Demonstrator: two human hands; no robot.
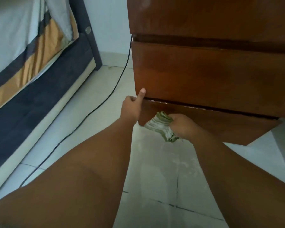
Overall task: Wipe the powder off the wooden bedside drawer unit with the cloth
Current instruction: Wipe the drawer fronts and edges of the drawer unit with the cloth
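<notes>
The right hand (182, 125) grips the bunched green cloth (161, 126) against the bottom drawer front (212, 124) of the wooden bedside drawer unit (204, 71), near its left corner. The left hand (132, 106), thumb up and fingers curled, braces that corner edge. Sweep firmly rightward along the powdered top lip, refolding to a clean face.

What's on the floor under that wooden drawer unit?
Below the drawer unit, pale floor tiles show scattered white powder. Directly underneath is hidden by the unit itself and the right hand gripping the cloth.
</notes>
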